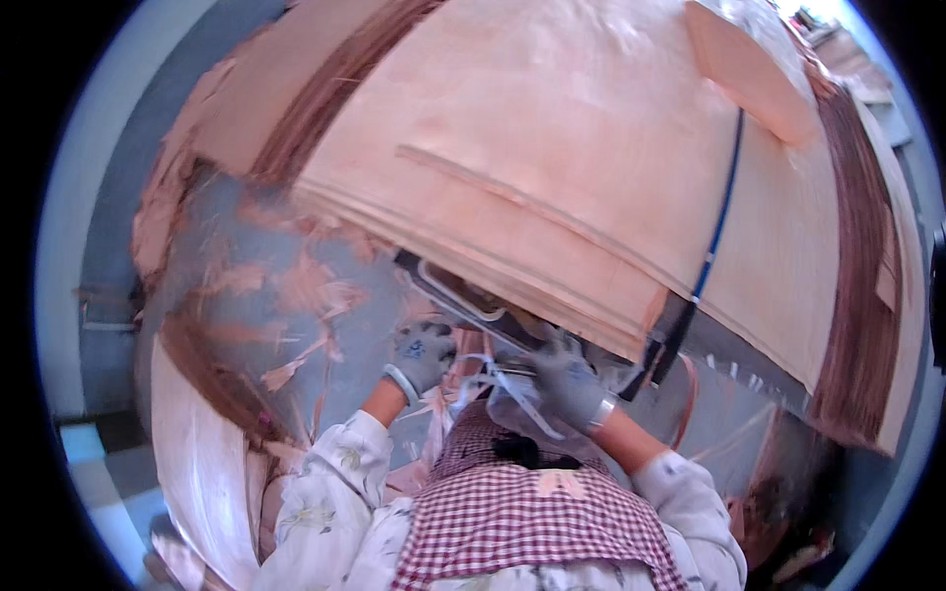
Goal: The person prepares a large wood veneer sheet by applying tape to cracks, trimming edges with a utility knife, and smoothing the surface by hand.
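My left hand, in a grey glove, hangs in front of the near edge of a stack of thin wood veneer sheets. Its fingers are curled in, and whatever they hold is hidden. Close to the stack's lower edge is my right hand, also gloved; blur hides how its fingers lie. Between the hands are pale, translucent plastic strips and a small dark item too smeared to name. A dark frame with a light loop-shaped piece shows under the sheets' edge.
A blue-and-black rod lies across the stack, below a loose veneer piece. More veneer stacks stand at the left and right. Veneer scraps litter the grey floor. A checked apron covers my front.
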`<state>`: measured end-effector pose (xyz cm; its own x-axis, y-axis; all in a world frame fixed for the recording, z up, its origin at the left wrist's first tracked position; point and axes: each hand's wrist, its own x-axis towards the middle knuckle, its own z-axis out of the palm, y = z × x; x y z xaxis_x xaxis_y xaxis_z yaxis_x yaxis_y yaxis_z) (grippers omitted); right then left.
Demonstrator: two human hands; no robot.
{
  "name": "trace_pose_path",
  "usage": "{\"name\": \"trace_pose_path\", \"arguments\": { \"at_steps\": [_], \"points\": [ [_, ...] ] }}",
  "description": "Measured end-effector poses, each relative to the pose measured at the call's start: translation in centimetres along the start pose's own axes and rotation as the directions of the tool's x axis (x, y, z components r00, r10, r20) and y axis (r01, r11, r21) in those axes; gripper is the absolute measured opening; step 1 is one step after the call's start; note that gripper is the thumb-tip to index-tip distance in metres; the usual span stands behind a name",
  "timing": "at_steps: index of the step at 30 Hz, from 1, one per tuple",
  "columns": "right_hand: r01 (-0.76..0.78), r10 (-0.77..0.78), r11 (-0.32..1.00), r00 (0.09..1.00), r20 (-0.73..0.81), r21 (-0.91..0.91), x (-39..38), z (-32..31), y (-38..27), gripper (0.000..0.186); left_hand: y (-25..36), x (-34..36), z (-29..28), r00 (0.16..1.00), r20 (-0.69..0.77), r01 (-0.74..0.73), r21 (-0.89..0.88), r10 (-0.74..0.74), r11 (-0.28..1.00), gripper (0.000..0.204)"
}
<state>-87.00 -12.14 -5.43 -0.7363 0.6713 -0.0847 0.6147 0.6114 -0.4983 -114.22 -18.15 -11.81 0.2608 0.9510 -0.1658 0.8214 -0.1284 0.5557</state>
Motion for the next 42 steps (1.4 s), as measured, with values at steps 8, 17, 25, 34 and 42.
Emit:
{"name": "trace_pose_path", "arguments": {
  "at_steps": [8,17,25,34,42],
  "points": [
    [-0.243,0.223,0.960,0.964,0.143,0.142,5.1,7.2,4.3,0.038,-2.8,7.9,-0.3,0.990,-0.023,0.138,0.253,-0.136,0.958,0.014],
    [-0.182,0.252,0.783,0.967,-0.035,0.595,4.2,2.5,-1.3,0.029,-12.5,11.5,5.2,0.981,-0.154,0.156,0.235,-0.121,0.959,0.045],
    [-0.329,0.320,0.826,0.942,0.100,0.458,7.9,7.5,0.9,0.022,-14.1,12.2,5.8,0.977,-0.211,0.059,0.355,0.018,0.933,0.041],
    [-0.426,0.356,0.837,0.901,0.249,0.343,8.5,8.7,1.9,0.031,-17.7,-8.9,0.1,0.701,-0.423,0.585,-0.122,-0.575,0.802,0.014],
    [-0.330,0.228,0.883,0.923,0.309,0.335,6.1,8.2,3.1,0.035,-7.4,-15.7,3.0,0.735,-0.070,0.677,0.035,-0.674,0.735,0.020]
  ]
}}
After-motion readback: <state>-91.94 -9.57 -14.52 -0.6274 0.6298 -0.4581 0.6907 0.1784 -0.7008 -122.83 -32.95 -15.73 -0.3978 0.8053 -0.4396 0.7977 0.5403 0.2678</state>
